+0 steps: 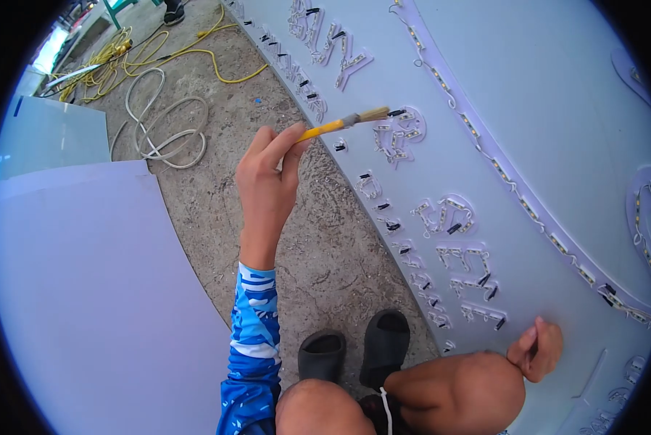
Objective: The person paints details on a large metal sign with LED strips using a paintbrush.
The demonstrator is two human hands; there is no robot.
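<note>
A paintbrush (327,129) with a yellow handle is held by my left hand (271,174), its bristles over the letters near the panel's left edge. Fingers and thumb close around the handle end. The large pale panel (543,87) carries raised letters (467,283) fitted with small LED modules and wires. A long curved strip of LEDs (510,181) runs across it. At the lower right, beside my knee, my right hand (538,351) has its fingers curled together over the panel; whatever may be in them is hidden.
Yellow cord (115,61) and a coiled white hose (167,138) lie on the rough concrete floor (217,210). Another pale sheet (101,290) lies at the left. Black slippers (387,341) are below my knees. Another person's foot (173,12) shows at the top.
</note>
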